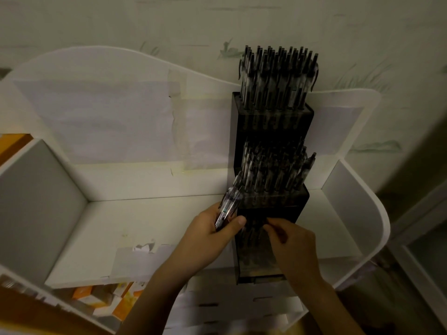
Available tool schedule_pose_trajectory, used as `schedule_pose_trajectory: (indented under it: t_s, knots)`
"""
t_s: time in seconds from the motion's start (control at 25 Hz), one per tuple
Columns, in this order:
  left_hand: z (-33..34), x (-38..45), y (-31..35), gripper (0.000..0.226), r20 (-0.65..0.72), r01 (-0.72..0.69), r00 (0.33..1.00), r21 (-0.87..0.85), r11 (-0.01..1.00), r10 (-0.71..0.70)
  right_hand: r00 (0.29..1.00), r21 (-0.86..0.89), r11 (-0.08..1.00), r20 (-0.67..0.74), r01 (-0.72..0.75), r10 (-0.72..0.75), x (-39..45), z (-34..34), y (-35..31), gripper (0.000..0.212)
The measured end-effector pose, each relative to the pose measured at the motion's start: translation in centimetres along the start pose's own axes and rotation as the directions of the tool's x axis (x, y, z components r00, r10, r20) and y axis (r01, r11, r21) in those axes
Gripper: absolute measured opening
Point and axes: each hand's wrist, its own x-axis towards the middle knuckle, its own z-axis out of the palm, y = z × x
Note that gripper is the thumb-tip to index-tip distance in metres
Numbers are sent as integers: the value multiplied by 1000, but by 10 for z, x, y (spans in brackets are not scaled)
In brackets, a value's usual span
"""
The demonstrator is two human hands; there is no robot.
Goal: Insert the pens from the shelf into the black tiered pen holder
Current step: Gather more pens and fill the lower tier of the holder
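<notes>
The black tiered pen holder [273, 131] stands on the white shelf [150, 228], right of centre. Its top tier and middle tier are packed with several clear pens with black caps [278, 78]. My left hand [212, 235] grips a bundle of clear pens [228, 206] just left of the holder's lowest tier. My right hand [290, 240] is over the lowest tier, its fingertips pinched on a dark pen [256, 228] there. The lowest tier is dim and partly hidden by my hands.
The shelf has white side walls [358, 189] and a paper-covered back panel [108, 117]. Orange and white boxes [101, 298] lie below the shelf's front edge. A painted wall rises behind.
</notes>
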Motion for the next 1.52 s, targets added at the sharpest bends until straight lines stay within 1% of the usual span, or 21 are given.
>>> schedule_pose_trajectory:
  t_s: [0.12,0.24,0.28,0.36,0.4,0.44,0.48,0.52,0.64,0.76,0.88,0.92,1.04,1.12,1.16,1.24,1.4,1.48,1.52]
  knots:
    - [2,1,-1,23,0,5,1000,5,1000,-5,999,39,998,21,-42,41,3,1,5,18]
    - [5,1,-1,21,32,-13,999,2,1000,13,991,86,988,47,-128,124,3,-5,-1,21]
    - [7,1,-1,21,43,-20,999,2,1000,20,991,104,986,33,-134,131,2,-8,-6,21]
    - [9,1,-2,22,58,-42,998,19,999,41,994,145,985,-50,-92,100,2,-18,-19,17]
    - [10,1,-1,22,64,-52,997,30,998,49,992,183,981,-91,-66,84,4,-24,-27,14]
    - [12,1,0,21,73,-55,996,36,998,52,991,241,969,-103,-58,85,7,-30,-36,11]
    - [13,2,1,19,86,-57,995,35,998,54,992,309,948,-75,-70,97,10,-34,-45,10]
    - [15,2,3,16,103,-63,993,28,998,59,994,358,928,-17,-98,111,13,-37,-52,10]
    - [22,2,9,12,155,-92,984,10,996,89,967,454,857,181,-246,181,17,-41,-61,11]
    - [26,2,14,14,156,-106,982,-6,994,106,937,525,777,237,-346,257,18,-46,-61,13]
    - [27,3,15,10,150,-90,984,-29,996,93,931,570,737,205,-365,302,20,-52,-61,14]
    - [27,3,15,13,146,-79,986,-41,996,84,929,593,718,181,-364,322,21,-55,-62,13]
    - [25,5,12,28,120,-35,992,-61,998,42,926,629,703,71,-330,371,28,-70,-61,9]
    - [24,6,9,28,95,-14,995,-57,998,19,929,642,717,-23,-270,370,35,-84,-61,12]
    - [24,6,7,27,89,-4,996,-53,999,9,933,627,743,-72,-233,353,38,-91,-60,13]
    - [23,5,4,26,85,5,996,-41,999,-2,950,540,824,-132,-169,282,40,-96,-57,12]
    - [25,5,4,28,64,6,998,-26,1000,-5,981,258,963,-151,-78,120,28,-76,-38,16]
    - [25,5,6,30,57,7,998,-46,999,-4,988,150,989,-153,-8,31,20,-61,-24,18]
    - [24,4,7,32,56,7,998,-52,999,-4,989,123,992,-149,13,6,17,-55,-19,17]
